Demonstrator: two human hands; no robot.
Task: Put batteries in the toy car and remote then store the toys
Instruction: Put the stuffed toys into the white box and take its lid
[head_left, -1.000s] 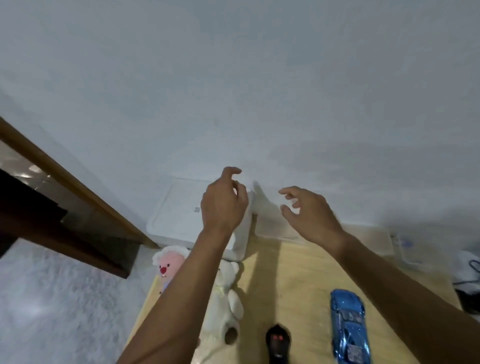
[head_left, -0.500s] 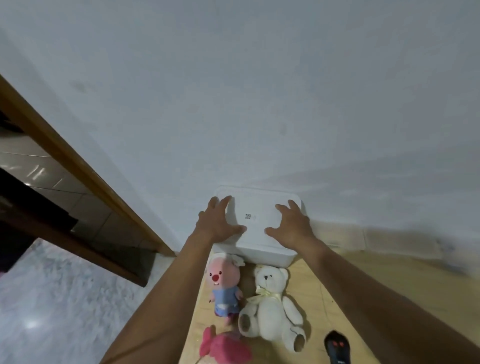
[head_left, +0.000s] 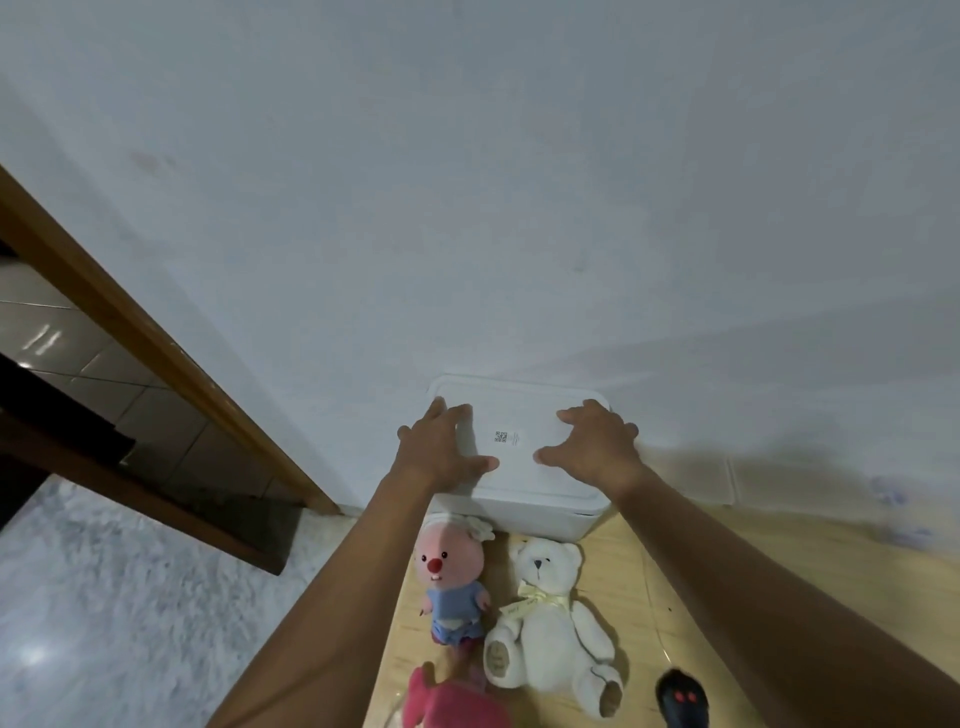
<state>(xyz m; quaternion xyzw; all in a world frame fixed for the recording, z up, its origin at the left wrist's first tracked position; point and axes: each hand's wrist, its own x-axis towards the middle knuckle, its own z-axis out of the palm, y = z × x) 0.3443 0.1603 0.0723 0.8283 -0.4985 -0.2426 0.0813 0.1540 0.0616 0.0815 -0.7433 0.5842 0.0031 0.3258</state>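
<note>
A white storage box (head_left: 540, 512) with its lid (head_left: 519, 415) on stands against the wall at the back of the wooden table (head_left: 753, 561). My left hand (head_left: 441, 449) lies on the lid's left side and my right hand (head_left: 592, 447) on its right side, fingers spread and reaching the lid's edges. The black remote (head_left: 681, 701) lies at the bottom edge, under my right forearm. In front of the box are a pink-faced plush in blue (head_left: 449, 577), a white teddy bear (head_left: 545, 613) and a pink plush (head_left: 452, 701). The toy car is out of view.
A flat white tray-like piece (head_left: 685, 478) leans at the wall to the right of the box. A wooden door frame (head_left: 156, 338) runs down the left, with grey floor (head_left: 104, 597) beside the table's left edge.
Both hands came down from the air onto the box lid and slid out toward its sides. The view swung left, so the blue car left the frame and the plush toys came in.
</note>
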